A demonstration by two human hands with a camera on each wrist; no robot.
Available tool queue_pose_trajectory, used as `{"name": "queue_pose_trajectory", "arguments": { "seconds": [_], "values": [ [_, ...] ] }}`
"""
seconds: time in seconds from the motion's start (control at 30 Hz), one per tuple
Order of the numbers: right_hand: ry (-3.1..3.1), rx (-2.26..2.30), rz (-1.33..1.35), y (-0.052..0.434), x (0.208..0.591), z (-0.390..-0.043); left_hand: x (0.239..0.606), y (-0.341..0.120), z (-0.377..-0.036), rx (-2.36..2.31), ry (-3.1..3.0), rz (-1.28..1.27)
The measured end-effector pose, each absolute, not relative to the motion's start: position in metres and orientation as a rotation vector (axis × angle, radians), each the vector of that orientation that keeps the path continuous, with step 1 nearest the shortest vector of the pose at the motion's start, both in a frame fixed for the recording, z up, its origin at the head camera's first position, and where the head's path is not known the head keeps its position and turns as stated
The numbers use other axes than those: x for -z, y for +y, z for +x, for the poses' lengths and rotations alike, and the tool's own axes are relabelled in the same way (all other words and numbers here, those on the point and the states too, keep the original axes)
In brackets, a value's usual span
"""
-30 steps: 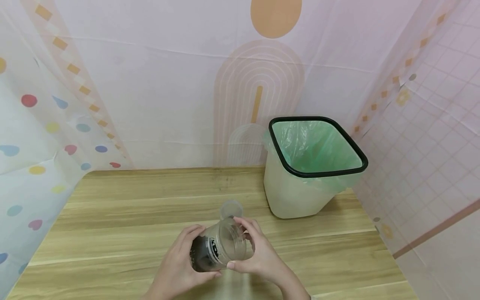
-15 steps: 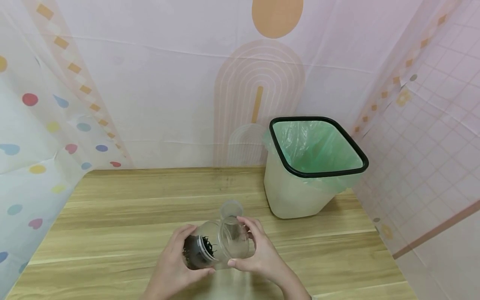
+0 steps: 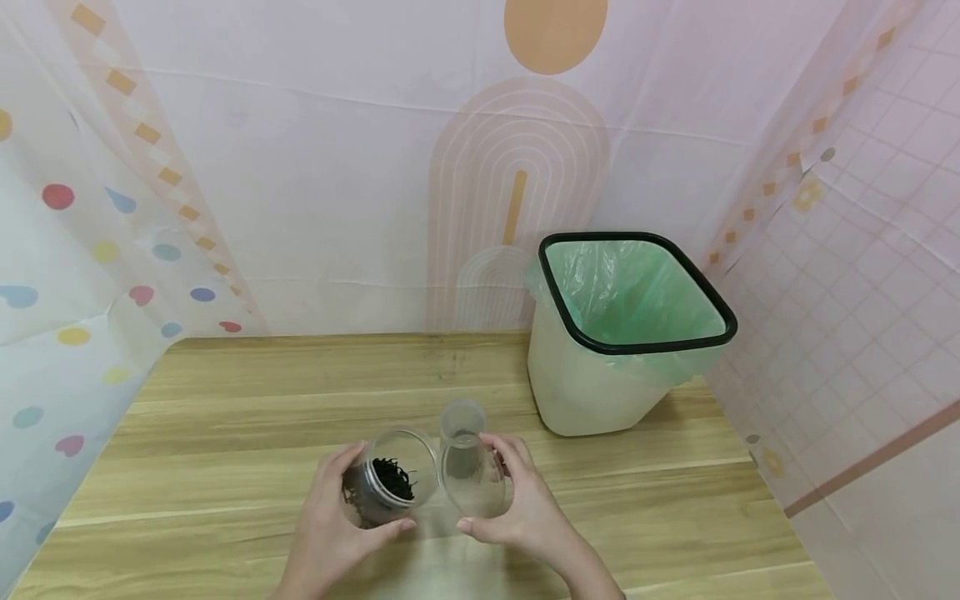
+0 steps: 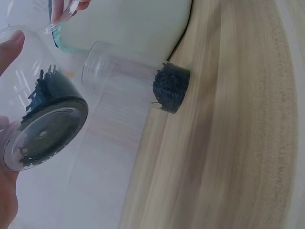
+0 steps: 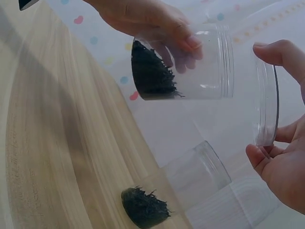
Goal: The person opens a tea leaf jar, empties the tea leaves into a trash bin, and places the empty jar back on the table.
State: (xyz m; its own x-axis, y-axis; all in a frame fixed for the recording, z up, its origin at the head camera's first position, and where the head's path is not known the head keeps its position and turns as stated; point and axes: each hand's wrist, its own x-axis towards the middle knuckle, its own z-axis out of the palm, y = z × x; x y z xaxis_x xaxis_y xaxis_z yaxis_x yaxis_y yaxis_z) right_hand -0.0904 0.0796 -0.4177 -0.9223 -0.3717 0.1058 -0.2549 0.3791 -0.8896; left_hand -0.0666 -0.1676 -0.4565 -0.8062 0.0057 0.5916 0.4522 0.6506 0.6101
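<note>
Since the earlier frames the clear round plastic lid (image 3: 474, 486) has come off the clear plastic jar with dark dried leaves at its bottom (image 3: 388, 485), and the two hands have drawn apart, so a gap now shows between jar mouth and lid where before they were joined.

As far as the pictures show, the opening step is done: the jar stands uncapped, tilted with its mouth toward the lid. The dark leaves are all at the jar's closed end, and the lid is not set down anywhere, so whatever is to be done with the contents and the lid is left.

The left hand (image 3: 337, 521) wraps the jar's body, thumb on the near side and fingers curled round the far side; the leaves lie right inside that grasp, near the palm, while the open rim juts out past the fingertips toward the other hand. The right hand (image 3: 521, 512) pinches the lid by its edge between thumb below and fingers above, holding it upright, just beside the jar's mouth but apart from it.

Beyond both grips, just behind the lid, a second clear plastic jar with dark leaves at its base (image 5: 174, 188) stands open on the pale wooden table (image 3: 225, 417). Farther off on the right hand's side stands a white bin lined with a green bag (image 3: 622, 333).
</note>
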Motion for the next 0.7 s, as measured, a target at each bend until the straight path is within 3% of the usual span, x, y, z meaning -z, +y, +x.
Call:
{"name": "queue_pose_trajectory", "arguments": {
  "seconds": [0.7],
  "values": [
    [2.630,1.390,-0.593,0.078,0.436,-0.086,0.465,-0.174,-0.067,1.144,-2.247,-0.350]
  ]
}}
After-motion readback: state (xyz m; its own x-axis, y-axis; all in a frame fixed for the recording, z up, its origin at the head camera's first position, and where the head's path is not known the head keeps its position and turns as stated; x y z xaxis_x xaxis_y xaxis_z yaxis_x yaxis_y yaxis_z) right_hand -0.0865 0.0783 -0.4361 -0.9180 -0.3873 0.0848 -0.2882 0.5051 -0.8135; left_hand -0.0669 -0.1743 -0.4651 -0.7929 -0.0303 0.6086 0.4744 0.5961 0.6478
